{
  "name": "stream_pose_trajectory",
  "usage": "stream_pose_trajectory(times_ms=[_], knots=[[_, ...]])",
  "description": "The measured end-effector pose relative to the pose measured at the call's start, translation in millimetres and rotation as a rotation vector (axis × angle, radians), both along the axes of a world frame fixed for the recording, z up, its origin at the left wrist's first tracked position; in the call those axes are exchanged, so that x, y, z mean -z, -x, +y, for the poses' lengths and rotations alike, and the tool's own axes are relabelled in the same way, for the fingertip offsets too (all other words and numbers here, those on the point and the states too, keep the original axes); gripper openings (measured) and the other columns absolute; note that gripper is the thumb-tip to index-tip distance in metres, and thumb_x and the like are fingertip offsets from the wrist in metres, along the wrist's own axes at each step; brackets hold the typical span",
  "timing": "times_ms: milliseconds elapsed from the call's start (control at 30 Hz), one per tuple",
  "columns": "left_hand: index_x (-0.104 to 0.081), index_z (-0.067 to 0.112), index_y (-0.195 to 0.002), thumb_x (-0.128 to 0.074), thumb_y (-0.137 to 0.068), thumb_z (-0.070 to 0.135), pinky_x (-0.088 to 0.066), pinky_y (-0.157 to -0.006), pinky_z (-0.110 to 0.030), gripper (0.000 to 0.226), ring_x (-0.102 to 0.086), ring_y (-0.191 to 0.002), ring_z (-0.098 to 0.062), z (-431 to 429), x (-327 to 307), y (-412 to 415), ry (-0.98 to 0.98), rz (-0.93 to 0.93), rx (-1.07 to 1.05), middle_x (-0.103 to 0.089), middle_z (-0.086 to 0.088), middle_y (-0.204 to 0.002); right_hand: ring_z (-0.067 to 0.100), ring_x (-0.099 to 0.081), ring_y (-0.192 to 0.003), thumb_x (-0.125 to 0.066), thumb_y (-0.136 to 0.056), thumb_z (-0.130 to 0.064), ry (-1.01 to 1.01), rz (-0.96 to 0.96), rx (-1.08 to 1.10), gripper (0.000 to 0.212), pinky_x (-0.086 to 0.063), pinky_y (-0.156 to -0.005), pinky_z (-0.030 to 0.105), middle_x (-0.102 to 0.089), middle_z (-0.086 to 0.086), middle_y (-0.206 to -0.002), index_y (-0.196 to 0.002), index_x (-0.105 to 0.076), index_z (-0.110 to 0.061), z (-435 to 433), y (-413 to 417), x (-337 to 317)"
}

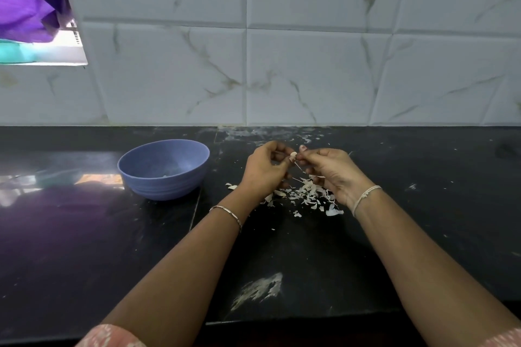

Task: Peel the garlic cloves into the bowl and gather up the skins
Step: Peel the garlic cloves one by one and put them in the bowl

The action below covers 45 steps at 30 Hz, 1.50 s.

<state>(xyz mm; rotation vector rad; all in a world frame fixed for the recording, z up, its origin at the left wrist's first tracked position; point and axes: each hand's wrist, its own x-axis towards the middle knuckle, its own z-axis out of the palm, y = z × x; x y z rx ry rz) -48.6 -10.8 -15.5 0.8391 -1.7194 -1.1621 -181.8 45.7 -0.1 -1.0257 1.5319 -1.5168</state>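
- While pinched between the fingertips of the left hand (265, 170) and the right hand (329, 175), seen as a small, pale cream nub: garlic clove (293, 154), raised clear of the black counter (423, 205), to the right of the blue bowl (166, 186) and above the loose skins (307, 194).
- Left hand: fingers curled, thumb and fingertips grasping the clove from its left side; thin metal bracelet (228, 213) at the wrist.
- Right hand: fingers curled, thumb and forefinger nipping the clove from its right side; pale thread band (366, 197) at the wrist.
- Strip of skin (298, 167): whitish and thread-thin, hanging down from the clove between the two hands.
- Loose skins: white, papery flakes and curls, heaped on the counter beneath and between the hands, with a few stray pieces just left of the heap and on its near side.
- Blue bowl: round, ribbed on the outer wall, upright on the counter, apart from the left hand and to its left; pale bits at the bottom too small to identify.
- Whitish smear (259, 289): on the counter between the forearms, toward the front edge.
- Marbled white wall tiles (310, 65): directly behind the counter; purple cloth (25, 3) at the upper left.
- Pink patterned sleeve (110, 336): at the lower left edge, on the left arm.
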Motion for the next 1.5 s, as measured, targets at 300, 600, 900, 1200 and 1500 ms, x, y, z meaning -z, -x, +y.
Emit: stream_pose_trajectory(times_ms=[300, 600, 900, 1200, 1500], knots=[[-0.066, 0.011, -0.099, -0.065, -0.092, 0.008, -0.055, -0.051, -0.026, 0.007, -0.058, -0.057, -0.011, 0.5, -1.3, -4.3, -0.064, 0.068, 0.080, -0.064, -0.003, -0.087, 0.006, -0.057, -0.063, -0.072, -0.085, -0.013, -0.074, -0.143, -0.077, 0.009, -0.041, -0.051, 0.016, -0.070, 0.000, -0.074, -0.091, -0.069, -0.007, 4.1, 0.9, -1.7], [-0.069, 0.014, -0.090, -0.066, -0.091, 0.005, -0.054, -0.051, -0.026, 0.010, -0.055, -0.054, -0.009, 0.9, -2.1, -6.1, -0.054, 0.058, 0.077, -0.061, -0.002, -0.083, 0.007, -0.058, -0.066, -0.067, -0.089, -0.007, -0.074, -0.071, -0.106, 0.003, -0.042, -0.059, 0.019, -0.068, 0.001, -0.077, -0.087, -0.070, -0.008, 4.2, 5.2, -2.3], [-0.070, 0.010, -0.092, -0.071, -0.088, 0.010, -0.055, -0.050, -0.025, 0.004, -0.055, -0.054, -0.009, 4.4, -4.3, -6.7, -0.155, 0.151, 0.067, -0.063, -0.003, -0.077, 0.011, -0.058, -0.071, -0.070, -0.087, -0.010, 0.033, 0.019, -0.051, 0.005, -0.044, -0.062, 0.022, -0.069, 0.004, -0.079, -0.082, -0.070, -0.010, 4.2, 0.0, -0.5], [-0.071, 0.005, -0.095, -0.069, -0.088, 0.003, -0.057, -0.058, -0.022, 0.008, -0.066, -0.069, -0.016, 7.1, -1.8, -6.8, -0.191, 0.178, 0.079, -0.069, -0.010, -0.079, 0.003, -0.060, -0.062, -0.080, -0.077, -0.015, 0.103, 0.213, 0.081, 0.008, -0.046, -0.054, 0.014, -0.069, 0.002, -0.071, -0.076, -0.074, -0.011, 7.2, -6.0, 1.7], [-0.070, -0.001, -0.095, -0.067, -0.088, -0.001, -0.058, -0.059, -0.021, 0.008, -0.065, -0.061, -0.013, 12.8, -4.6, -7.7, -0.251, 0.242, 0.082, -0.067, -0.011, -0.073, -0.001, -0.061, -0.051, -0.079, -0.076, -0.006, 0.132, 0.145, 0.138, 0.010, -0.047, -0.051, 0.011, -0.066, 0.000, -0.060, -0.071, -0.070, -0.006, 8.2, -17.3, -0.4]])
